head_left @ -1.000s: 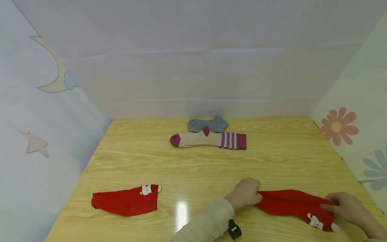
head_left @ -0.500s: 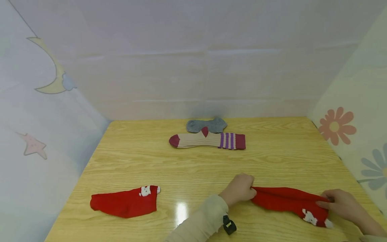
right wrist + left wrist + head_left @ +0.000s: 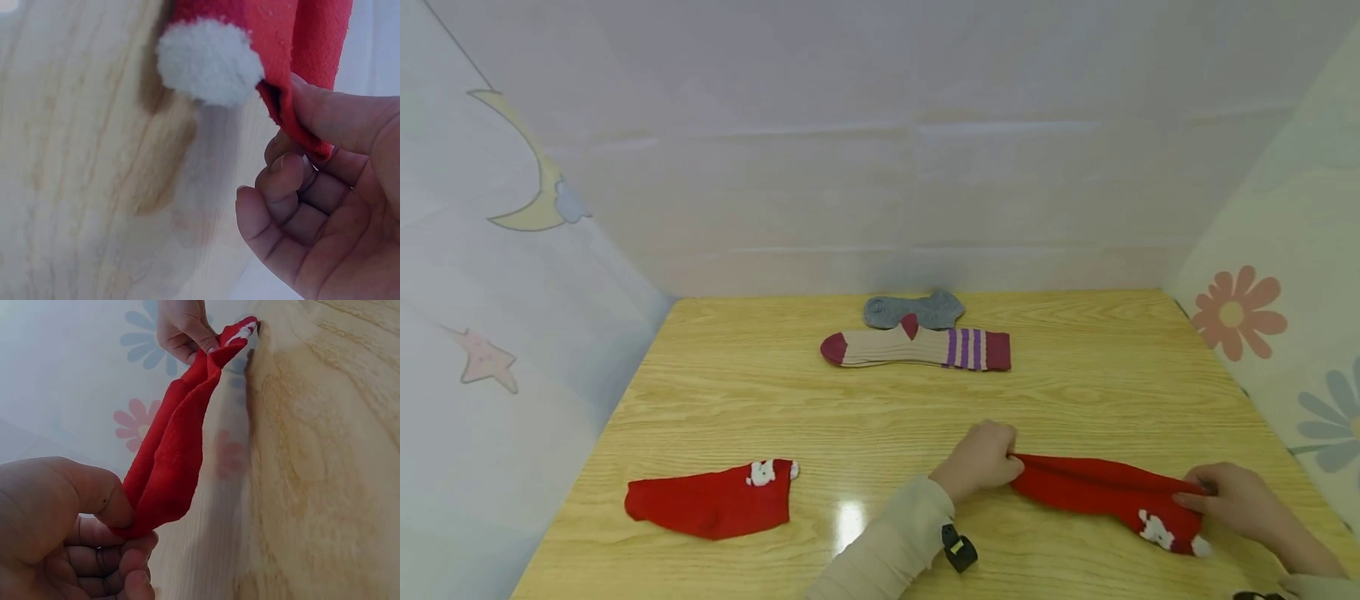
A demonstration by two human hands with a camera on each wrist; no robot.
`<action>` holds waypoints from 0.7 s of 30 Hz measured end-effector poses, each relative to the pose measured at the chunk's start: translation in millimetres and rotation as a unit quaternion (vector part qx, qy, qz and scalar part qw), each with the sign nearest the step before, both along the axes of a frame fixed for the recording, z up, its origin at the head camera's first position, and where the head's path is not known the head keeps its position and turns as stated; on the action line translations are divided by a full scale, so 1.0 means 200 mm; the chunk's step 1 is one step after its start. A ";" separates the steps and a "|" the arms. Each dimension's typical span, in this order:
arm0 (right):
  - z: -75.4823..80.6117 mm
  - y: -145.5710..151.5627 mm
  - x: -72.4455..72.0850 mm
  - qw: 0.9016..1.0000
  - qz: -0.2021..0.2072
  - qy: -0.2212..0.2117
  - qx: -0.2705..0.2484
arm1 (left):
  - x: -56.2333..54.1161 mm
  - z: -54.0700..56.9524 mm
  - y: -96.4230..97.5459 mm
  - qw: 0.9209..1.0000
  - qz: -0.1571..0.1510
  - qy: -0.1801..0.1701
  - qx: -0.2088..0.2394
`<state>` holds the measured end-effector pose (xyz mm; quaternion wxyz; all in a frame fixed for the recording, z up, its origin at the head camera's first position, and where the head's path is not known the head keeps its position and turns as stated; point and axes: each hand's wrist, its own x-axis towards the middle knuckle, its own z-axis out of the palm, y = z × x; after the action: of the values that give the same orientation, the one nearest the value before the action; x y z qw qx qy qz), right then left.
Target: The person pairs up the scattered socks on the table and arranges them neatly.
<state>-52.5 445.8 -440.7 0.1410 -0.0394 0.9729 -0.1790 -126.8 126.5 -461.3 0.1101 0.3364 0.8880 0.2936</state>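
Observation:
A red sock [image 3: 1090, 487] with a white animal patch and a white pompom stretches between both hands at the right of the table. My left hand [image 3: 981, 458] pinches its toe end between thumb and fingers. At the cuff, my right hand [image 3: 1240, 500] pinches the upper edge, thumb on the near side; in the right wrist view the pompom [image 3: 209, 61] hangs beside the fingers. The left wrist view shows the sock folded lengthwise and raised along its upper edge. A matching red sock [image 3: 711, 502] lies flat at the left, its patch and pompom toward the middle.
Toward the back of the wooden table [image 3: 737, 417] lies a beige sock [image 3: 880, 346] with maroon ends and purple stripes. Right behind it is a grey sock [image 3: 917, 311]. Printed cloth walls enclose the back and both sides.
Both hands have shifted left and slightly away from the person, carrying the stretched red sock along. The other socks have stayed in place.

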 end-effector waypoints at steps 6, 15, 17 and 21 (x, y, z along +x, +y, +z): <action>0.00 -0.02 -0.02 1.000 0.006 -0.002 -0.002 | -0.02 0.01 -0.03 1.000 0.005 -0.003 0.022; 0.02 -0.05 -0.05 1.000 0.000 -0.012 -0.007 | -0.04 0.03 -0.06 0.999 0.029 -0.035 0.021; 0.03 -0.06 -0.06 1.000 0.001 -0.010 -0.011 | -0.05 0.04 -0.07 0.999 0.031 -0.035 0.019; 0.03 -0.08 -0.07 1.000 0.001 -0.006 -0.010 | -0.07 0.03 -0.09 0.999 0.031 -0.026 0.014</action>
<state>-65.6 430.1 -433.9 0.1462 -0.0409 0.9702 -0.1887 -140.2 108.2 -454.3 0.1197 0.3020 0.8908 0.3177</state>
